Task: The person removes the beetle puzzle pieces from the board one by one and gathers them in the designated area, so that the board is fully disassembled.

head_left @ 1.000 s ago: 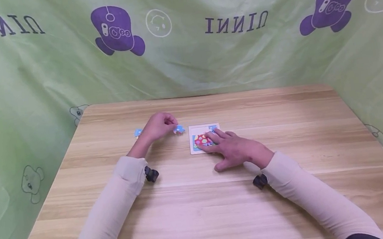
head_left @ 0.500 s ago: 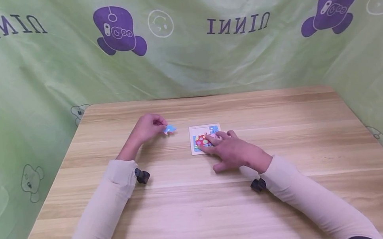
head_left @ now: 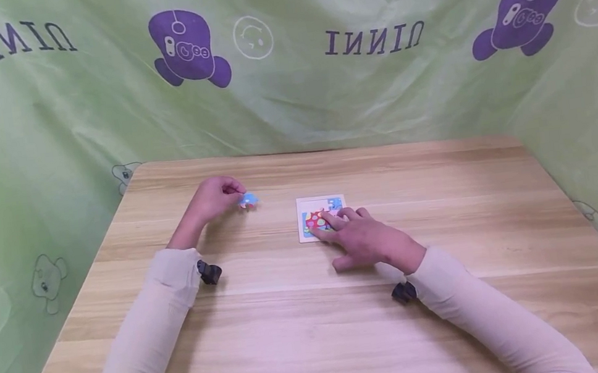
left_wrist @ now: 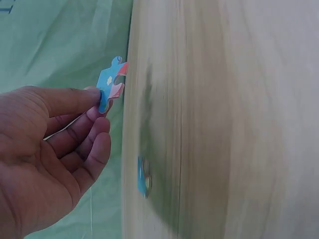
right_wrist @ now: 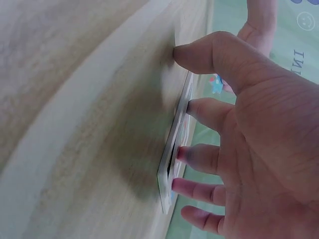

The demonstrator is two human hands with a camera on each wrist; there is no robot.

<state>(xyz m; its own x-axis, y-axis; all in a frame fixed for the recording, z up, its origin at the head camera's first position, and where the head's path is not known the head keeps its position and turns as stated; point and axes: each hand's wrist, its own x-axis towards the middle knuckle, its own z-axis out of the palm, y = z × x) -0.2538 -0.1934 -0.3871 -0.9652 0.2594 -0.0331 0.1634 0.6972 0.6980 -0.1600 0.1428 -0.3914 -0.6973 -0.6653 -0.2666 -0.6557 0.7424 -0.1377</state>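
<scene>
My left hand [head_left: 214, 198] pinches a blue jigsaw piece [left_wrist: 110, 82] with red and pink parts between thumb and fingers, held above the table. A second blue piece [left_wrist: 142, 177] lies on the wood below that hand; in the head view the hand hides it. The square jigsaw puzzle board [head_left: 302, 229] lies at mid-table, with a red dotted picture [head_left: 315, 219] and a blue piece [head_left: 336, 202] in its upper right corner. My right hand [head_left: 367, 238] rests its spread fingertips on the board, covering its lower right part. Its thumb touches the table beside the board.
The wooden table [head_left: 295, 336] stretches around the board on all sides. Behind it and at both sides hangs a green printed curtain [head_left: 289, 107]. Each wrist carries a small black camera, like the one at the left sleeve [head_left: 210, 272].
My left hand has moved left, away from the board, with the blue jigsaw piece still in its fingers. The loose piece has gone out of sight behind it. My right hand stays on the board.
</scene>
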